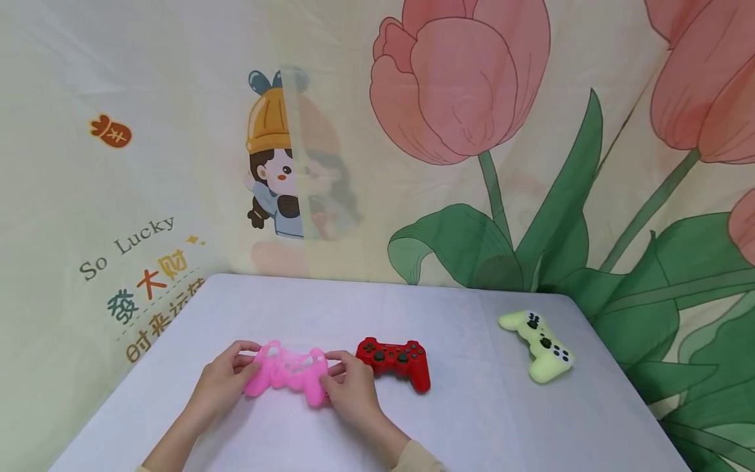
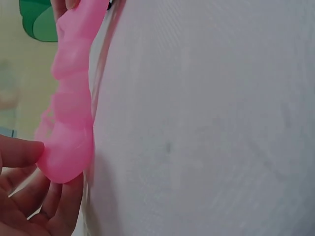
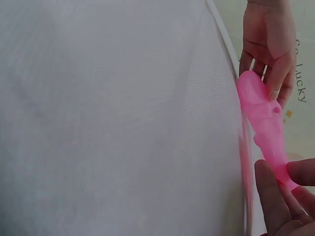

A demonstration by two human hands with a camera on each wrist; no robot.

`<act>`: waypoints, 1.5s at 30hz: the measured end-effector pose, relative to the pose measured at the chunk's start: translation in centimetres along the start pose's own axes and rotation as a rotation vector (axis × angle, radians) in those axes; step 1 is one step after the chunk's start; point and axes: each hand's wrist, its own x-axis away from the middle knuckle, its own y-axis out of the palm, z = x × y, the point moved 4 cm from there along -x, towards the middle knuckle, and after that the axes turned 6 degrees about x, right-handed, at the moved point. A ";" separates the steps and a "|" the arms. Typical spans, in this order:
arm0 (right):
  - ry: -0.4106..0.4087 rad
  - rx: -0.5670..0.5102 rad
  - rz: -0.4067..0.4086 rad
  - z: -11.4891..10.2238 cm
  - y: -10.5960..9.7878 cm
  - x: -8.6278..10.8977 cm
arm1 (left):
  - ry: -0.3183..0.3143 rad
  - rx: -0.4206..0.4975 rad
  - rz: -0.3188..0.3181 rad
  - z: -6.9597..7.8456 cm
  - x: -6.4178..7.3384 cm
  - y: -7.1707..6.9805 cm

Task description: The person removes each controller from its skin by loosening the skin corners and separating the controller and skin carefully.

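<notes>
Pink cover [image 1: 289,376], one: held between both hands, low over the near part of the table [image 1: 472,410]; contact with the cloth beneath cannot be told. Pale gaps show through its cutouts; judged empty.

Left hand [image 1: 224,380]: thumb and fingers bent about the cover's left end, parted only by its thickness.

Right hand [image 1: 356,393]: thumb and fingers pinching the right end in like manner.

Red controller [image 1: 392,362], one: just beyond and to the right of the right hand, bare, outside the cover; whether the fingers brush its side cannot be told.

Yellow controller [image 1: 538,333], one: well to the right of both hands, turned at a slant.

Progress, as judged: early. Done: cover taken up at both ends. Left: cover and red controller not yet brought together.

Edges: far edge well ahead of the hands, meeting the backdrop [image 1: 336,33]; left edge sloping past the left hand, nearer to it than the right edge is to the right hand.

Room: white cloth ahead of both hands; more to the right, between the two controllers. Tightest: rightward from the right hand, red controller close by.
</notes>
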 end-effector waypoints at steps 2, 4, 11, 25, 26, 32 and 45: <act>0.005 0.003 -0.001 0.0 0.4 -0.2 | -0.015 -0.013 -0.010 -0.3 -0.2 -0.1; 0.009 0.009 -0.006 -0.1 0.6 -0.2 | -0.024 -0.032 -0.024 -0.5 -0.4 -0.3; -0.015 0.127 -0.043 -0.7 0.4 -0.3 | -0.034 -0.054 -0.099 -0.9 -0.8 -0.9; -0.023 0.321 -0.249 -3.1 -5.2 0.8 | 0.217 -0.094 -0.039 2.6 -0.9 -1.5; -0.031 0.325 -0.254 -3.3 -6.0 0.9 | 0.246 -0.095 -0.033 3.2 -1.0 -1.3; -0.081 0.345 -0.244 -3.4 -10.7 1.4 | 0.327 -0.055 -0.067 7.1 -1.2 1.0; -0.077 0.546 -0.037 0.7 -18.1 1.8 | 0.339 -0.009 -0.273 12.1 -1.8 10.0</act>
